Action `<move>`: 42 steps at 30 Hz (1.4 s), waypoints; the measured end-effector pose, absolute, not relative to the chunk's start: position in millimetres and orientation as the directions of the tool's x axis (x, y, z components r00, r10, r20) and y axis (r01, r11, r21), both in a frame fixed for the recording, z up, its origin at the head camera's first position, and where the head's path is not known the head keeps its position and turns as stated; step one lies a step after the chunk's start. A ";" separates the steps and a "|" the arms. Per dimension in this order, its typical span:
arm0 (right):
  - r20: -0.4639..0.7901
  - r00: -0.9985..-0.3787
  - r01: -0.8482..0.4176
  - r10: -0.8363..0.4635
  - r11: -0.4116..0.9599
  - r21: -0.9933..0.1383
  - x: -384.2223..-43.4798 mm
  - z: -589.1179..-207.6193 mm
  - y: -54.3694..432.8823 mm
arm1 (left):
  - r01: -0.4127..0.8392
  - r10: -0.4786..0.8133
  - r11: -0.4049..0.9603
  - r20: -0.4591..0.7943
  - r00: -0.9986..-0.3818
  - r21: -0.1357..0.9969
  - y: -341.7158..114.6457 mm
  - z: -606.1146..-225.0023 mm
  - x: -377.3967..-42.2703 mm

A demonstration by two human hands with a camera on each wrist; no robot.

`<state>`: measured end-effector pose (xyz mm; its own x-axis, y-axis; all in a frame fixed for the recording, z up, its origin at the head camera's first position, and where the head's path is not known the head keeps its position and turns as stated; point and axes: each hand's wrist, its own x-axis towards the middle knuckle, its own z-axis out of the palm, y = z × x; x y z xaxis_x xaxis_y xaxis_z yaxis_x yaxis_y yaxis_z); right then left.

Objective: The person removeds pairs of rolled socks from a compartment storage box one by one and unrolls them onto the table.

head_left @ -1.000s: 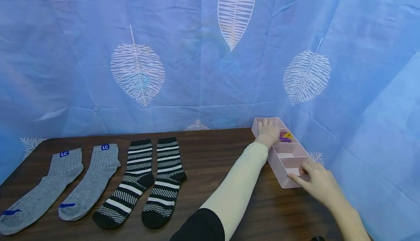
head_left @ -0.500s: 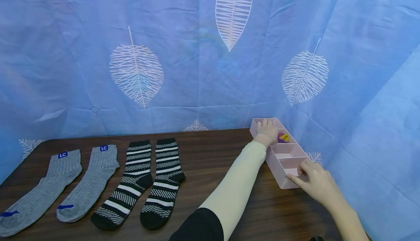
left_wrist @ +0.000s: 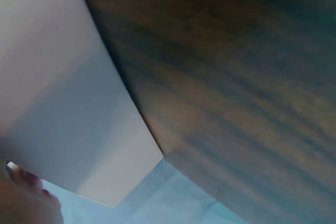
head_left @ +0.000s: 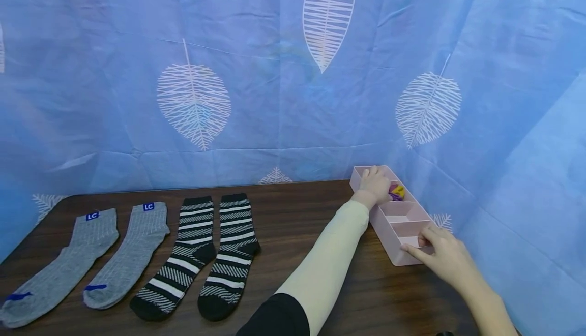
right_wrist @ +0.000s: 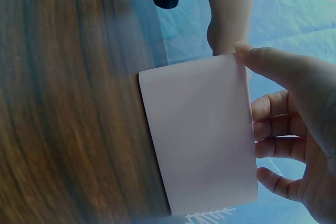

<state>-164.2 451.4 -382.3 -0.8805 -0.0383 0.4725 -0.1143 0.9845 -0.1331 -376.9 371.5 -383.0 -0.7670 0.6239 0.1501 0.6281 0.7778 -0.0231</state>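
Observation:
A pale pink divided box stands at the table's right side, running away from me. My left hand reaches over its left wall into the far section, the inner part of the hand hidden. In the left wrist view, some curled fingers show past the wall's rim; I cannot tell what they hold. Beside this hand, a yellow and purple bundle lies in a compartment. My right hand grips the near end, thumb at the corner in the right wrist view and fingers bent over the rim.
Two grey socks and two black-and-white striped socks lie flat on the left of the dark wooden table. A blue leaf-print curtain hangs behind and to the right. A small black object shows at the bottom edge.
Both hands stay at the box. The yellow and purple bundle has shifted slightly and looks more heaped. The head view has moved a little; the socks lie as before.

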 end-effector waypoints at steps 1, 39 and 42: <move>0.470 -0.882 -0.115 -0.038 0.984 -0.136 -164.4 -382.0 450.9 | 0.629 0.626 0.777 0.165 -0.762 -0.040 370.6 -383.4 -376.3; 0.439 -0.897 -0.146 -0.055 0.974 -0.176 -167.7 -385.7 448.6 | 0.695 0.549 0.712 0.698 -0.460 -0.102 269.8 -318.4 -280.1; 0.442 -0.896 -0.143 -0.052 0.974 -0.174 -165.9 -385.5 449.0 | 0.688 0.531 0.717 0.726 -0.437 -0.110 256.8 -317.6 -267.4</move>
<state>-165.9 449.0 -385.5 -0.8956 -0.0523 0.4417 -0.1427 0.9743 -0.1741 -267.4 256.8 -317.6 -0.4370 0.5310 0.7259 0.6880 0.7172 -0.1105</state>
